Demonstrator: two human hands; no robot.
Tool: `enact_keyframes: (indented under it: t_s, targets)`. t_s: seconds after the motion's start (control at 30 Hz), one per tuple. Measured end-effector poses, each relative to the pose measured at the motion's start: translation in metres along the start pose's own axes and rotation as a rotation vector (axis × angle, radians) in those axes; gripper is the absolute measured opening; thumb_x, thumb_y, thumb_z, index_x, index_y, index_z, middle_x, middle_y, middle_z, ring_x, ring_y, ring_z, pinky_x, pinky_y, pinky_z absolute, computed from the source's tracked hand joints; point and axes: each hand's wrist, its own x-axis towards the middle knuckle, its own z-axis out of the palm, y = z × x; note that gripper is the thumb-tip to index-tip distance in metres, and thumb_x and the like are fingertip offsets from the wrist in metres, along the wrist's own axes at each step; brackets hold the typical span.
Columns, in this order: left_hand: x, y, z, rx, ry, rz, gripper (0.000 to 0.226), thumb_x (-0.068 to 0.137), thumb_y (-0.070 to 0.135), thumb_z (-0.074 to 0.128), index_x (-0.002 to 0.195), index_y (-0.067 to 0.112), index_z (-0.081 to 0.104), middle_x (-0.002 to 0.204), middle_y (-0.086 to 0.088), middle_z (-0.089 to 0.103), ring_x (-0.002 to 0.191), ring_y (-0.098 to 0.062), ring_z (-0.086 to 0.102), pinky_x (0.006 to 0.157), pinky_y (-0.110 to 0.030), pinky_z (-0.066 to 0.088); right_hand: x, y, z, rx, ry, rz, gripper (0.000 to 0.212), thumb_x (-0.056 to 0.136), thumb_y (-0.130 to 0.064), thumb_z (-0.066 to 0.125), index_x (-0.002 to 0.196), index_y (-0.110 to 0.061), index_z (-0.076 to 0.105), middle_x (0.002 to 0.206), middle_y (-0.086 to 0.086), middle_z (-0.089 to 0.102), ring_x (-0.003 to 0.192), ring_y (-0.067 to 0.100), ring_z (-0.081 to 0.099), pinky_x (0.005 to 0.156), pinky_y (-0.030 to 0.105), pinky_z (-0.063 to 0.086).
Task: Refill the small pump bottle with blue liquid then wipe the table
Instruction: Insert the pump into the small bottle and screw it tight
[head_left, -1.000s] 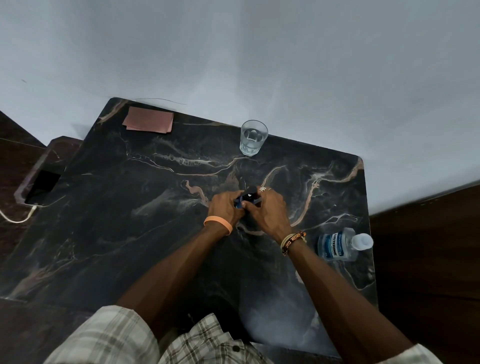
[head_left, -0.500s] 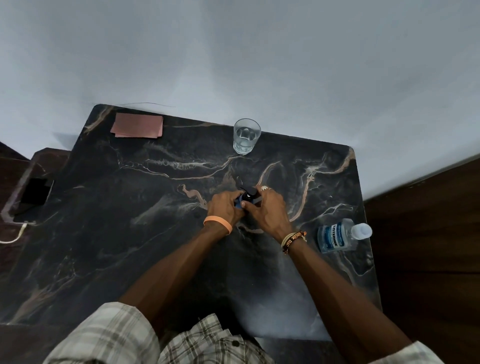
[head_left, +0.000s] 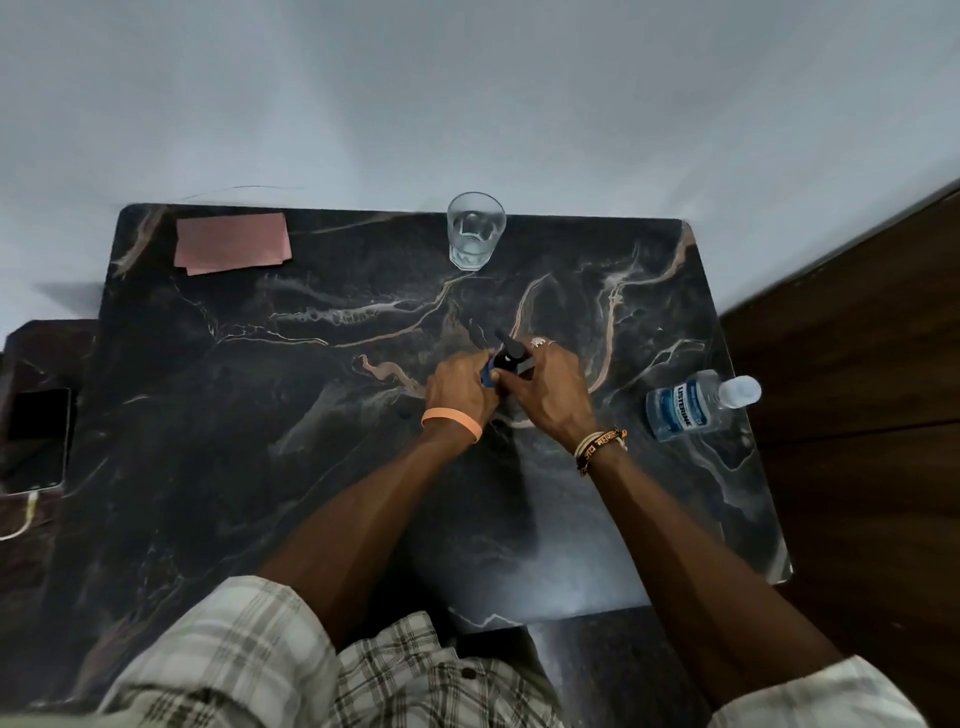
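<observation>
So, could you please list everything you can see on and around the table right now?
table: one, dark marble with pale veins, fills the middle of the view
glass: one, clear, far edge, centre
folded cloth: one, pink, far left corner
mouthwash bottle: one, blue liquid with a clear cap, near the right edge
small pump bottle: one, dark with a blue part, table centre, between both hands
phone: one, black, on a ledge left of the table, cable attached
left hand: one, orange wristband, grips the small pump bottle
right hand: one, thread bracelets and a ring, grips the small pump bottle
</observation>
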Motion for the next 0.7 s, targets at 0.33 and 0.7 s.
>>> enact_keyframes:
  t_s: [0.33, 0.7]
  targets:
    - [0.0006, -0.0007, -0.0057, -0.007, -0.004, 0.025, 0.013, 0.082, 0.019, 0.063, 0.090, 0.016, 0.072, 0.083, -0.011, 0.067, 0.079, -0.030, 0.063, 0.069, -0.032, 0.048, -0.0025, -0.0061, 0.0046, -0.049, 0.034, 0.095, 0.022, 0.086, -0.033, 0.073, 0.083, -0.012, 0.066, 0.079, 0.003, 0.061, 0.071, 0.020, 0.060, 0.060, 0.030, 0.046]
    - [0.0037, -0.0018, -0.0093, 0.004, -0.047, 0.050, 0.018, 0.084, 0.027, 0.065, 0.098, 0.019, 0.072, 0.087, -0.011, 0.068, 0.082, -0.031, 0.063, 0.073, -0.041, 0.054, -0.0066, -0.0070, 0.0066, 0.002, 0.085, 0.087, 0.022, 0.085, -0.033, 0.074, 0.096, -0.014, 0.069, 0.085, 0.003, 0.068, 0.077, 0.018, 0.064, 0.071, 0.040, 0.056]
